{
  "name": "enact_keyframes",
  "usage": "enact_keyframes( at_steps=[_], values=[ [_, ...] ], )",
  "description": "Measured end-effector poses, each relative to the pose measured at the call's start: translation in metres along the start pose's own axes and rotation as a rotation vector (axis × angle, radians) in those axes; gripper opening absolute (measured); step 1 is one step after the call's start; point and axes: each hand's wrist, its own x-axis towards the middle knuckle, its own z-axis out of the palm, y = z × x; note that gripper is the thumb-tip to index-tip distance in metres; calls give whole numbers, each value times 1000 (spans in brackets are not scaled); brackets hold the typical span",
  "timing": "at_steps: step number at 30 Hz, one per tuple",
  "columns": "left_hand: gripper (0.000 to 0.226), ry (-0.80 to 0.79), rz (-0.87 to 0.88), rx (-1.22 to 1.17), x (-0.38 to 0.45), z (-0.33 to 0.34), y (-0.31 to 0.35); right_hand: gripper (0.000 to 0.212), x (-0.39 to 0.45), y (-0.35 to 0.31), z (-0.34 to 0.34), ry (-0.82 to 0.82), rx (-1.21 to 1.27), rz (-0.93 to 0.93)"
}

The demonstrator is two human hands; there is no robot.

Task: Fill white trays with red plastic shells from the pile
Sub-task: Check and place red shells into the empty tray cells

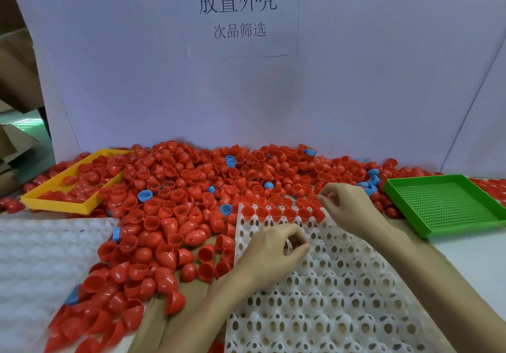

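Blue caps hide in the red shells, so either curled-up, seemingly empty grip, left hand or right hand, might seat one in the white tray.

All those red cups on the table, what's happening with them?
A person is sorting red shells from a big pile into a white tray full of holes. Only the tray's far row is filled so far. The right hand reaches to the end of that row near the pile, and the left hand hovers curled over the empty sockets. A few blue pieces are mixed in. A yellow tray holds more shells; a green tray sits at right.
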Motion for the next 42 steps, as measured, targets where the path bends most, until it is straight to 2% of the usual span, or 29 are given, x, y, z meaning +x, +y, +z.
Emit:
enact_keyframes(
  at_steps=[3, 7, 10, 13, 16, 24, 27, 31, 35, 42],
  values=[
    [9, 6, 7, -1, 0, 0, 0, 18, 25, 3, 10, -3, -50, -11],
    [9, 11, 12, -10, 1, -1, -3, 31, 64, 1, 27, -65, -76, -20],
    [8, 26, 9, -9, 2, 0, -5, 40, 87, -5, 41, -199, -87, -63],
    [8, 30, 12, -22, 2, 1, -6, 52, 100, -7, 53, -317, -138, -19],
    [10, 32, 6, -39, 2, 0, -7, 59, 101, -7, 57, -286, -110, 7],
    [9, 59, 1, -35, 1, 1, -6, 43, 56, -10, 26, -47, 45, -58],
    [4, 142, -29, -60, 1, 0, -4, 40, 25, -17, 8, -13, 164, -78],
    [27, 238, -128, -184, 3, -4, -3, 39, -17, -30, -15, -68, 378, -51],
    [47, 220, -146, -195, 3, -5, -3, 39, -52, -45, -26, -174, 594, -5],
    [34, 166, -122, -182, 4, -3, -10, 35, -72, -48, -20, -149, 587, -50]
  ],
)
